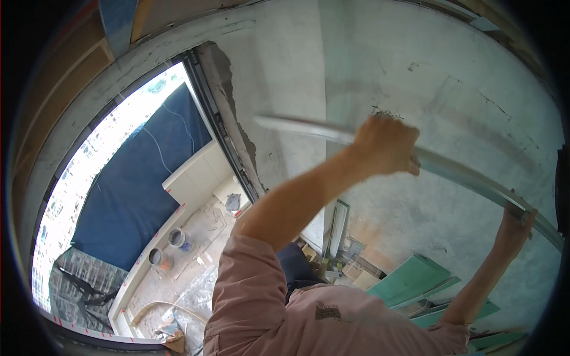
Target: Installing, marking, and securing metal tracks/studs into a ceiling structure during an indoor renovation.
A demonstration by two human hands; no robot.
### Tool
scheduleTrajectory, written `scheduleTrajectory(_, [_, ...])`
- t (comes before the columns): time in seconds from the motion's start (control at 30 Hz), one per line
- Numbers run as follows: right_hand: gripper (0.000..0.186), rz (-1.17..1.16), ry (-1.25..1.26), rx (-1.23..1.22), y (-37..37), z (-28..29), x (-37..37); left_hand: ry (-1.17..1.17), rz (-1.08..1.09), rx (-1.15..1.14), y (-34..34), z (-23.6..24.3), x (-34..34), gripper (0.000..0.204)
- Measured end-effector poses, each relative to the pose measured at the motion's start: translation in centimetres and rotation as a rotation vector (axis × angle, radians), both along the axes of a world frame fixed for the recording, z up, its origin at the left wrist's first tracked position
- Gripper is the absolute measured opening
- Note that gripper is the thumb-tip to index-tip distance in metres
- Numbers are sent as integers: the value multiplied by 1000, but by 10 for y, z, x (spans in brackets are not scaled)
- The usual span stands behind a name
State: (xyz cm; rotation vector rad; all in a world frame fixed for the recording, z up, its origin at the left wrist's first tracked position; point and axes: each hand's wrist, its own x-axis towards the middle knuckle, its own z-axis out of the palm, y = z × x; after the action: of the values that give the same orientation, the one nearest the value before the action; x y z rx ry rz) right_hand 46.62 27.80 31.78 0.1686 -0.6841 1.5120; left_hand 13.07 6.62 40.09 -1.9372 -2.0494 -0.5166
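A long, silvery metal channel [460, 175] runs slantwise across the front of the plastered wall, its left end higher and smeared by motion. My left hand [387, 144] is closed round it near the middle, knuckles up, with the arm raised and bent. Farther right and lower, my right hand [518, 228] grips the same channel, the thumb showing beside its edge. Beyond that hand the channel carries on towards the right rim of the picture. I cannot tell whether it touches the wall.
A grey-white wall [415, 89] rises ahead. At left a black-framed opening shows a blue sheet [151, 172], a pale ledge and two buckets [180, 238] on a littered floor. Green boards [412, 276] lean low at right, near upright metal strips [339, 228] and scraps.
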Motion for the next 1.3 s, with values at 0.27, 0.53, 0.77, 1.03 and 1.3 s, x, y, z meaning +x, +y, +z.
scheduleTrajectory(0.27, [55,-388,-392,-9,228,-85,88,8,163,-462,-10,105,-51,55])
scheduleTrajectory(0.53, [43,-480,-390,31,259,-96,121,338,111,-192,-8,128,-60,44])
scheduleTrajectory(0.77, [47,-19,1,32,85,75,-6,569,405,370,-57,177,-176,29])
scheduleTrajectory(1.03, [58,-2,-68,282,33,127,-29,357,628,404,-88,206,-220,38])
scheduleTrajectory(1.3, [59,174,-33,459,31,124,-42,291,616,490,-103,197,-251,46])
